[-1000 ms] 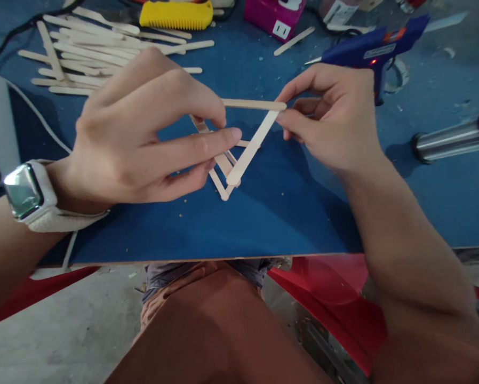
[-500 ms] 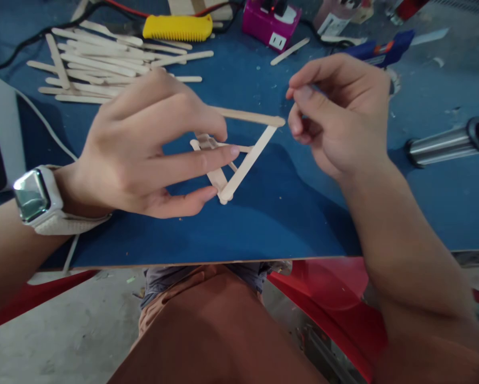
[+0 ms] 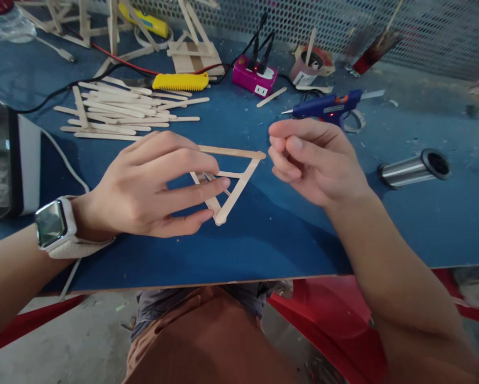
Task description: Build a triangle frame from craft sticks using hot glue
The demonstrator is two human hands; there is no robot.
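Observation:
My left hand [image 3: 159,184], with a watch on its wrist, has its fingers around a small triangular frame of craft sticks [image 3: 239,194]. Its fingertips rest on the frame's left side and over its inner crosspieces, hiding part of them. The frame's right corner points toward my right hand [image 3: 311,154], which is apart from it. The fingers of my right hand are curled, with the thumb against them. Whatever may be between them is too small or hidden to make out.
Behind my left hand lies a pile of craft sticks [image 3: 115,109] with a yellow-handled cutter [image 3: 179,81]. A purple power adapter [image 3: 253,77] stands at the back. A blue glue gun [image 3: 323,108] lies behind my right hand, and a metal cylinder [image 3: 411,169] to its right.
The view has tilted up, so more of the table's back shows and everything sits lower. My left hand stays on the frame; my right hand keeps nearly the same curled pose beside it.

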